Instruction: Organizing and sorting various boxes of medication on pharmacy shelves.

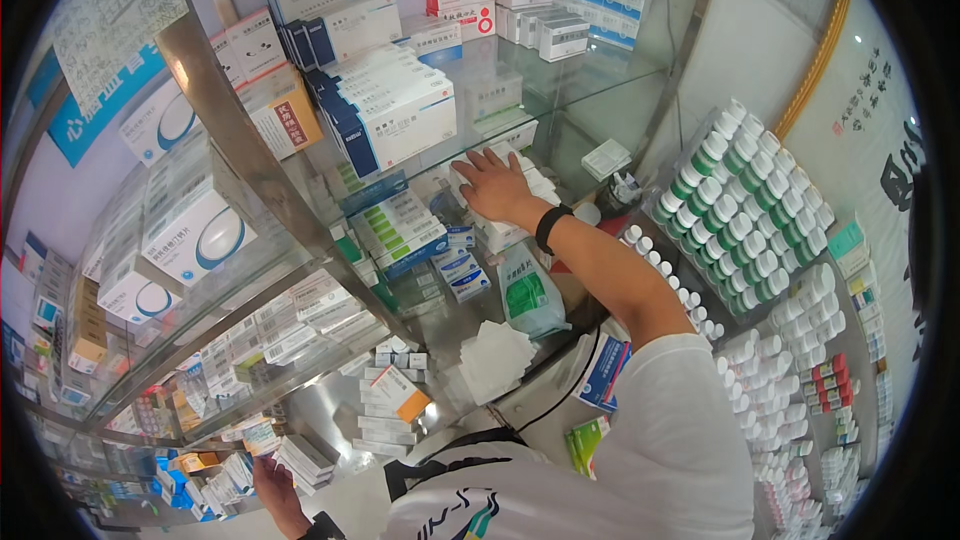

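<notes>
My right hand, with a black band on its wrist, reaches forward onto a glass shelf. Its fingers are spread over a group of white boxes, palm down. Near it lie a plastic bag with a green label, small blue-and-white medicine boxes and a stack of green-and-white boxes. My left hand is low at the left, its fingers slightly curled beside white cartons and a row of small boxes. Whether it grips anything is unclear.
A metal-framed glass shelf stands at the left with large white cartons. White-and-blue medicine boxes fill the upper glass shelf. White-and-green bottles stand in rows at the right. White paper sheets and a black cable lie near my body.
</notes>
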### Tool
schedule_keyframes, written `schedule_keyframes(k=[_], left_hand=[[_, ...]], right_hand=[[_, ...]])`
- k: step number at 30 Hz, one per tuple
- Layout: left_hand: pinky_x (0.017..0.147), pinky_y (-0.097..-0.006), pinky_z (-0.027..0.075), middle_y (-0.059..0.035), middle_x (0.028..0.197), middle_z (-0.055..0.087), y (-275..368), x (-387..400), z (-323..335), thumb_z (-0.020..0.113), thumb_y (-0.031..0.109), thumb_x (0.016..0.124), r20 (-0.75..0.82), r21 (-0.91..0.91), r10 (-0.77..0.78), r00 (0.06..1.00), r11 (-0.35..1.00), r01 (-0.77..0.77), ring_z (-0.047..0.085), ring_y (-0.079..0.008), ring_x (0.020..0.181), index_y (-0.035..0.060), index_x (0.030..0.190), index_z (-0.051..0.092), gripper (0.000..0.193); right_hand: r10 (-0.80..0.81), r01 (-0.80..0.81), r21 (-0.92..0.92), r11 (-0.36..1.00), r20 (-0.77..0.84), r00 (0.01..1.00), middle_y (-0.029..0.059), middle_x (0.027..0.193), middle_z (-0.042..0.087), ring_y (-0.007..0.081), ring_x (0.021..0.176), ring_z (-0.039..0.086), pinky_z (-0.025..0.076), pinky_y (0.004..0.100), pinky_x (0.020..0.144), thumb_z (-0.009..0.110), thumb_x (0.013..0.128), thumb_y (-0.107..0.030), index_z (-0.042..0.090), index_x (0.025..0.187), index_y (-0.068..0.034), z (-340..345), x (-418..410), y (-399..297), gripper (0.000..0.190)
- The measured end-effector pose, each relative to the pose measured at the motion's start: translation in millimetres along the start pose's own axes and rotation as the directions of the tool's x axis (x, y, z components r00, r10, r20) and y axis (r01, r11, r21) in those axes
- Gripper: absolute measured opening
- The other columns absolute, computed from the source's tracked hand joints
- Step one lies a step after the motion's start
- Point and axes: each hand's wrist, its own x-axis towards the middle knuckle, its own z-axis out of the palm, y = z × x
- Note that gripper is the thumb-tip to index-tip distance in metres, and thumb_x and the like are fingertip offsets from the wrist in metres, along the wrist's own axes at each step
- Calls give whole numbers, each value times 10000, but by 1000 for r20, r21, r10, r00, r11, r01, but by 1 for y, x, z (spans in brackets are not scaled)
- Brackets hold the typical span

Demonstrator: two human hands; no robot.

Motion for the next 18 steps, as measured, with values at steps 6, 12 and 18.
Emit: schedule_keyframes(k=[6, 12, 18], left_hand=[[622, -249, 393, 63, 799, 553, -1, 0, -1, 616, 376, 957, -1, -9, -19, 1000, 1000, 19, 481, -81, 700, 152, 970, 609, 225], [598, -226, 431, 44, 788, 602, -1, 0, -1, 630, 372, 960, 10, -41, -35, 999, 999, 36, 527, -83, 677, 135, 970, 618, 237], [612, -229, 378, 84, 780, 553, 2, -5, 2, 601, 382, 969, 45, 7, -22, 999, 1000, 22, 479, -60, 696, 152, 979, 619, 231]], right_hand=[[-1, 1, -7, 1000, 13, 1000, 109, 1553, 351, 341, 1457, 270, 174, 614, 1159, 454, 957, -355, 403, 1478, -230, -2, 4, 21, 538], [18, -18, -18, 1000, 48, 999, 88, 1577, 316, 324, 1470, 245, 158, 601, 1170, 428, 964, -360, 384, 1492, -238, -6, 7, 37, 544], [70, -69, -22, 997, 75, 995, 76, 1602, 268, 313, 1480, 227, 144, 591, 1179, 417, 966, -361, 374, 1499, -252, -14, 9, 53, 546]])
